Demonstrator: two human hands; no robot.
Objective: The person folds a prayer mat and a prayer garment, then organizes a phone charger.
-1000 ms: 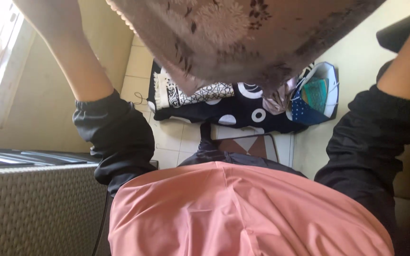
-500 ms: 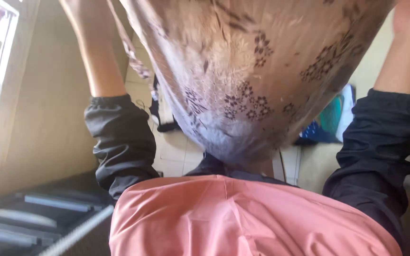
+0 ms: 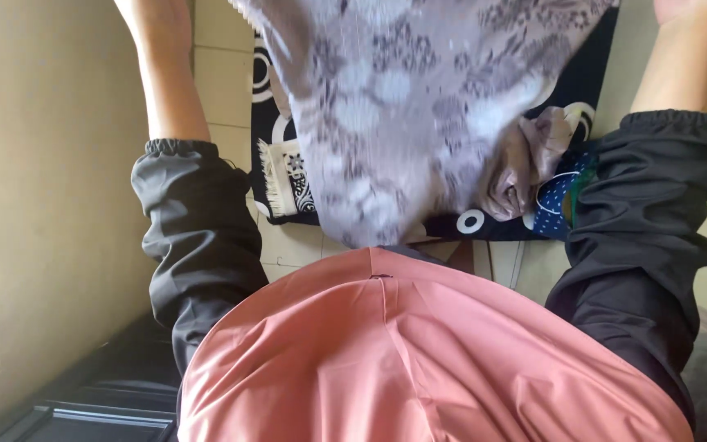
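A thin grey-brown cloth with a floral pattern [image 3: 403,106] hangs in front of me, and its lower tip reaches my pink garment [image 3: 419,352]. Both my arms are raised in dark sleeves on either side of it. My left forearm [image 3: 169,82] runs out of the top edge, so my left hand is out of the picture. Only the heel of my right hand [image 3: 685,8] shows at the top right corner, with its fingers hidden. The cloth's upper edge is cut off too, so I cannot see where it is held.
On the pale tiled floor [image 3: 218,82] below lie a dark blue fabric with white circles [image 3: 460,223], a fringed black-and-white patterned cloth [image 3: 288,176] and a blue dotted bag [image 3: 558,200]. A beige wall [image 3: 59,164] is on the left, with a dark flat object [image 3: 100,409] at the bottom left.
The cloth swung toward me and then settled, hanging narrower with its tip on my garment. The view shifted, and the window and woven surface at the left dropped out of sight.
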